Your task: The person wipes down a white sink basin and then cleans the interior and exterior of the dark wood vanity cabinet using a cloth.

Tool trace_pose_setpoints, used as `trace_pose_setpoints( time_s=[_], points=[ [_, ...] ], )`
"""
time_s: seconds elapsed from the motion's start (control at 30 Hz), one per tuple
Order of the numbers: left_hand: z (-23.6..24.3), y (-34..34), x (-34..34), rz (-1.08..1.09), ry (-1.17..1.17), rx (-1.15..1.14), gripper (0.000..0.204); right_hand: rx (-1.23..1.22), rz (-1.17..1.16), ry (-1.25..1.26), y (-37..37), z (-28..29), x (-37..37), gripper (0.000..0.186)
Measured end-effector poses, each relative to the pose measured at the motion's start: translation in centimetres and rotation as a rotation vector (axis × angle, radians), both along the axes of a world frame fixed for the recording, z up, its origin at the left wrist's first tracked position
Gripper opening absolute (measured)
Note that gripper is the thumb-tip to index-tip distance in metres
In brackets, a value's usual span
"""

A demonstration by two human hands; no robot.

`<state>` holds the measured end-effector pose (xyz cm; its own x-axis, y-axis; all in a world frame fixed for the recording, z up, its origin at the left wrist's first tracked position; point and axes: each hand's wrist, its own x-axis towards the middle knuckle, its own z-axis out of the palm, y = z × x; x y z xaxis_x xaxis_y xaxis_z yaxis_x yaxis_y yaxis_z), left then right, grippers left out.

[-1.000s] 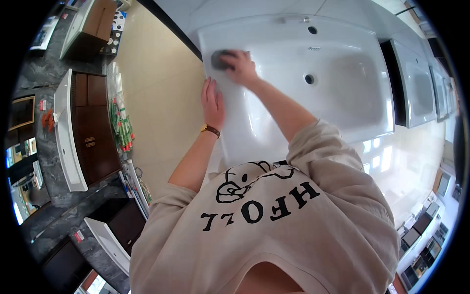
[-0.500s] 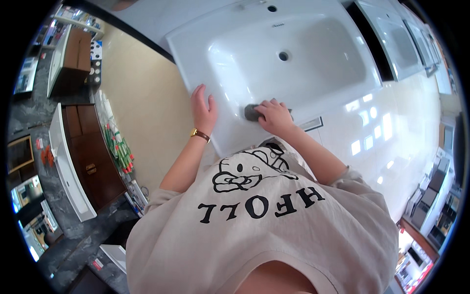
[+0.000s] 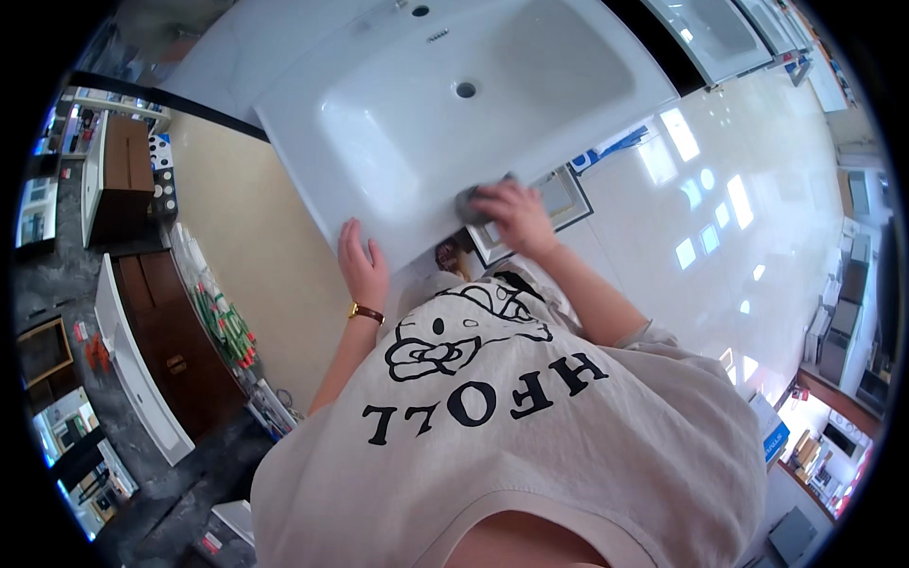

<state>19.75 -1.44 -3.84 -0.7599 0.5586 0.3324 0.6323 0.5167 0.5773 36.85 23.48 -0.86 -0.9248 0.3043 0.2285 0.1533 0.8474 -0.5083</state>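
White glossy rect. ceramic washbasin (image 3: pixel 365 137): R hand (image 3: pixel 516 216) and L hand (image 3: pixel 363 267) apart, both at near side.
R hand: fingers clamped over dark-grey rounded pad (image 3: pixel 468 205) (blurred, mat'l unclear) at washbasin's near rim, right of L hand. L hand: nothing held, fingers extended, resting at left edge nr. near corner; wrist w/ gold-cased, brown-strap watch (image 3: pixel 366 313). Round drain hole (image 3: pixel 466 90): far side of pad.

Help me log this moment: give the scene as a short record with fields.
Fixture: white basin with round drain hole
Right hand: holding a grey cloth or pad at the basin's front edge
Left hand: open, fingers at the basin's left edge near the front corner
Left wrist: brown-strapped watch
Background, left: dark brown cabinet
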Motion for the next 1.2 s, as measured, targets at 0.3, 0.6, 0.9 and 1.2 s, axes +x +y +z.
trace_pose_setpoints(
  time_s=[0.3, 0.6, 0.9, 1.2],
  points=[
    [-1.3, 1.2, 5.7, 0.108, 0.074, -0.252, 0.048, 0.238, -0.529, 0.108, 17.5, -3.9, 3.6, 0.042],
    [0.1, 1.9, 6.9, 0.093, 0.015, -0.67, 0.096, 0.119, -0.238, 0.084, 1.7, -3.2, 2.0, 0.052],
    [0.4, 1.8, 6.6, 0.111, -0.085, -0.76, 0.101, -0.175, -0.065, -0.389, 2.2, -8.5, 6.9, 0.034],
    [1.3, 2.1, 6.3, 0.052, -0.144, -0.781, 0.105, -0.044, -0.214, -0.622, 6.2, -9.1, 1.5, 0.041]
  ],
)
